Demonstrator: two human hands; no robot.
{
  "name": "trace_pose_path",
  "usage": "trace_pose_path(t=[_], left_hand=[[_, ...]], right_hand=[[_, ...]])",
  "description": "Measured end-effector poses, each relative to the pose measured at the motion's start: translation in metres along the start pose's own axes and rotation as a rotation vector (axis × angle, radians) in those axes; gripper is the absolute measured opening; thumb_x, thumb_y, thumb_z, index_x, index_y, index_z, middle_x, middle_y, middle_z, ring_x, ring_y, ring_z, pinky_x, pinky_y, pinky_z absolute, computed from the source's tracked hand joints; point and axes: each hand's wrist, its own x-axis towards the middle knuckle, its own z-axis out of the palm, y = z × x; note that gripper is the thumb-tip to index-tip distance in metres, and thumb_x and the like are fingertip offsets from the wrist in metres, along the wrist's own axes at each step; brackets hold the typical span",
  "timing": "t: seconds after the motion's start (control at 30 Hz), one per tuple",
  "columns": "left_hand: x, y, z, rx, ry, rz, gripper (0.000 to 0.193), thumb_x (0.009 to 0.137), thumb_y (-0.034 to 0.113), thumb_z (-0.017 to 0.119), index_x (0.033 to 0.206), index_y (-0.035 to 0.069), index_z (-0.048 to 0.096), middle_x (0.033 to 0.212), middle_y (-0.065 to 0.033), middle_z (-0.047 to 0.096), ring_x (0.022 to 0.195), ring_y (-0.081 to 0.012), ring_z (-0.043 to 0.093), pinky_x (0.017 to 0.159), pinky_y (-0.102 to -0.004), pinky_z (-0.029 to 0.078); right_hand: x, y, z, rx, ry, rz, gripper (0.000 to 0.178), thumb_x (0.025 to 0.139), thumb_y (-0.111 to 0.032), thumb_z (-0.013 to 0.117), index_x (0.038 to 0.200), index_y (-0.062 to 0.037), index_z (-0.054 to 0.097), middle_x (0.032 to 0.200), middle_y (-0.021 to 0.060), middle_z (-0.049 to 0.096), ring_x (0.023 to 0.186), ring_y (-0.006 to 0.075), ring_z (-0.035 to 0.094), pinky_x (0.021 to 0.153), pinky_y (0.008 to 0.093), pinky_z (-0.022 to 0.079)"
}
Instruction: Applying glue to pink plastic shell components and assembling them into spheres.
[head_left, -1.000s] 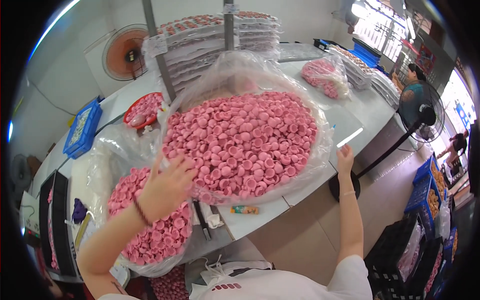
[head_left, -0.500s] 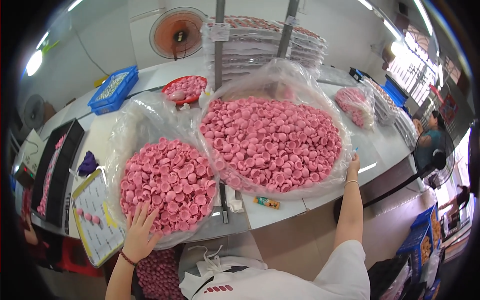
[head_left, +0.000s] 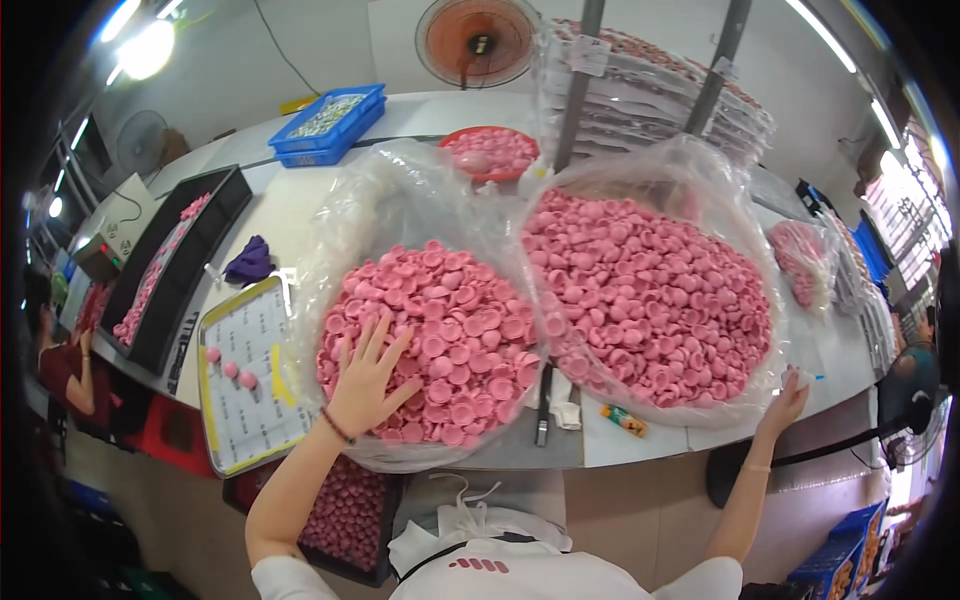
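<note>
My left hand lies with spread fingers on the near left part of a heap of small pink hollow half-round caps. A clear plastic bag, its mouth wide, holds that heap. To its right, a second clear bag contains a larger heap of the same pink caps. Beside this bag's near right edge is my right hand, its fingers closed together. A small blue-tipped item shows just past the fingertips; whether they pinch it or the bag film is unclear.
A yellow-rimmed tray with a printed sheet and three pink balls sits left. Beyond are a black trough, purple cloth, blue crate and red bowl. A dark-handled tool and small tube lie near the front edge.
The view has swung left, shifting the scene rightward. My left hand has moved farther onto the smaller heap. My right hand stays by the larger bag, slightly nearer me along its edge.
</note>
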Motion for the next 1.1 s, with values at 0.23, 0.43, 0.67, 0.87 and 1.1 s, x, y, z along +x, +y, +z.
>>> trace_pose_path(t=[0.23,0.43,0.67,0.87,1.1], left_hand=[[0.04,-0.015,0.008,0.132,-0.036,-0.004,0.058,0.074,0.051,0.054,0.123,0.021,0.044,0.136,-0.0165,0.025,0.126,-0.0396,0.019,0.094,-0.06,0.014],[0.058,-0.029,0.021,-0.043,0.177,0.208,0.016,0.074,0.02,0.058,0.084,0.008,0.054,0.101,-0.0132,0.047,0.099,-0.0326,0.041,0.085,-0.0412,0.034],[0.05,-0.032,0.005,-0.007,0.13,0.174,0.032,0.074,0.022,0.06,0.099,0.006,0.05,0.124,-0.0138,0.043,0.11,-0.0314,0.043,0.087,-0.0421,0.035],[0.025,-0.03,0.008,0.033,0.083,0.217,0.043,0.07,0.011,0.062,0.112,0.008,0.051,0.121,-0.0138,0.048,0.108,-0.0294,0.048,0.09,-0.0391,0.037],[0.02,-0.033,-0.005,-0.133,0.33,0.202,0.021,0.076,0.001,0.056,0.097,0.003,0.059,0.111,-0.0154,0.056,0.08,-0.0249,0.061,0.063,-0.0292,0.049]], right_hand=[[-0.125,-0.114,-0.002,0.345,-0.375,-0.028,0.028,0.086,-0.022,0.053,0.096,0.004,0.054,0.089,0.0093,0.059,0.082,0.0145,0.054,0.072,0.0257,0.041],[-0.207,-0.189,-0.001,0.494,-0.645,0.111,0.032,0.078,-0.025,0.058,0.087,0.0052,0.056,0.076,0.0087,0.06,0.065,0.0116,0.053,0.06,0.0231,0.041],[-0.244,-0.205,0.016,0.661,-0.789,0.224,0.035,0.076,-0.027,0.062,0.087,0.0053,0.054,0.075,0.0128,0.061,0.065,0.0147,0.057,0.059,0.0236,0.044],[-0.256,-0.199,0.018,0.785,-0.804,0.305,0.03,0.075,-0.019,0.062,0.089,0.0064,0.054,0.075,0.0142,0.062,0.067,0.0165,0.059,0.061,0.0247,0.046],[-0.262,-0.204,0.023,0.803,-0.849,0.336,0.031,0.076,-0.019,0.062,0.091,0.0056,0.053,0.075,0.0138,0.061,0.071,0.0189,0.061,0.061,0.0256,0.047]])
